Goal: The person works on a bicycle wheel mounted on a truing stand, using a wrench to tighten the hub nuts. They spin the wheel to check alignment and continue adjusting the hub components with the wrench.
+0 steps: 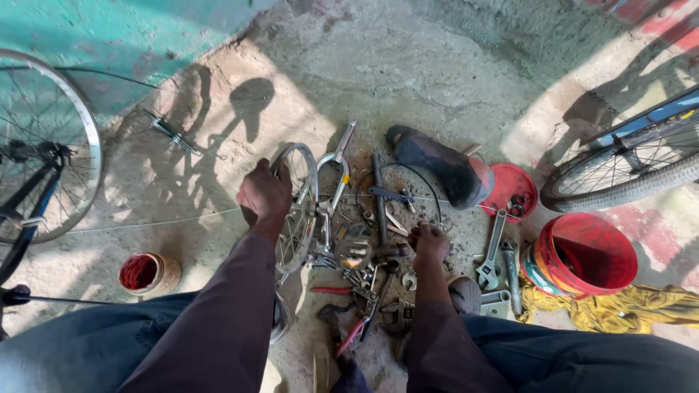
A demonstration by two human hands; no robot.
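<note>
Looking straight down at a concrete floor point(437, 73) in patchy sun. The left hand point(263, 195) is wrapped over the top of a small spoked wheel rim point(298, 207) standing upright in the middle of the frame. The right hand point(428, 244) is down in a messy pile of tools point(364, 269), fingers curled, though I can't tell what it's got, if anything. Right of the pile there's an adjustable wrench point(491, 255), a red lid point(510, 191) with small parts in it, a red bucket point(582, 255) and a yellow rag point(626, 309). A black bike saddle point(437, 164) lies just above the pile. Small red tin point(148, 273) at lower left, and bicycle wheels poke in at both edges.
</note>
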